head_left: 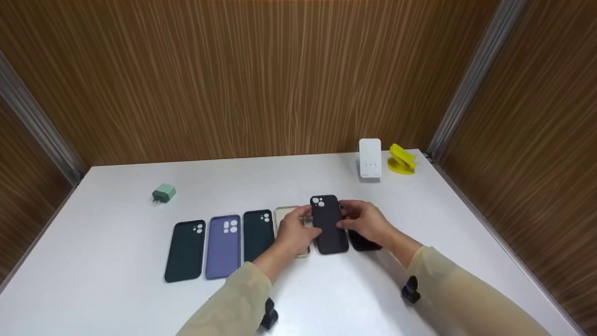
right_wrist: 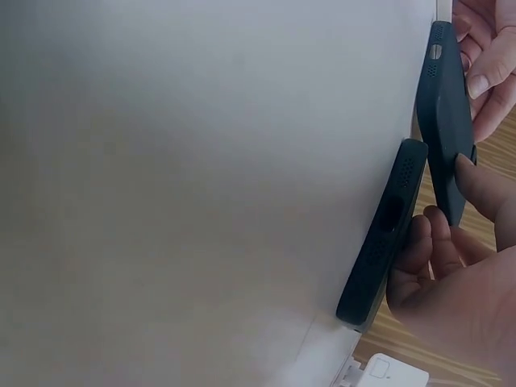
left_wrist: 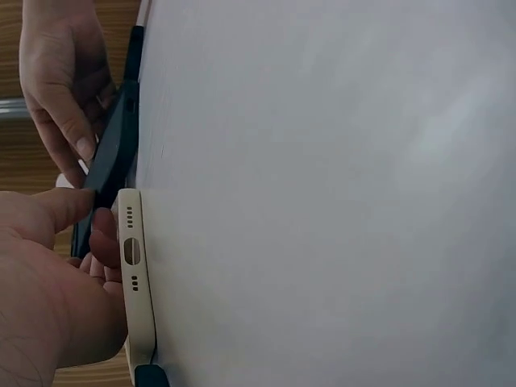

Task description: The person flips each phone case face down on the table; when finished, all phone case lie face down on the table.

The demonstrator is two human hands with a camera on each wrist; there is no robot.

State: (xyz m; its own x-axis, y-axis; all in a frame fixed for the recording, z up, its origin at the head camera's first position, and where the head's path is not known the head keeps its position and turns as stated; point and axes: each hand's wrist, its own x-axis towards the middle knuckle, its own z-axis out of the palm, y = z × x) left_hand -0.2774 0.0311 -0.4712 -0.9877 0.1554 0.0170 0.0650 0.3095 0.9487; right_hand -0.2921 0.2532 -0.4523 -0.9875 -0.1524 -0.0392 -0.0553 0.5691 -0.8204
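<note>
A black phone case (head_left: 330, 233) is held by its two long edges, camera cutouts at the top left. My left hand (head_left: 294, 233) pinches its left edge, thumb on the face that points up. On the opposite edge, the thumb and fingers of my right hand (head_left: 367, 225) grip the same case. Partly under my left hand lies a beige phone case (left_wrist: 137, 282), its port cutout showing in the left wrist view. Another black phone case (right_wrist: 383, 234) lies below my right hand, partly hidden by it in the head view.
Left of the hands, a dark green case (head_left: 185, 252), a purple case (head_left: 223, 254) and a second dark green case (head_left: 258, 235) lie in a row. A green plug adapter (head_left: 164, 192) sits farther back. A white socket block (head_left: 370, 158) and yellow stand (head_left: 401, 160) are back right.
</note>
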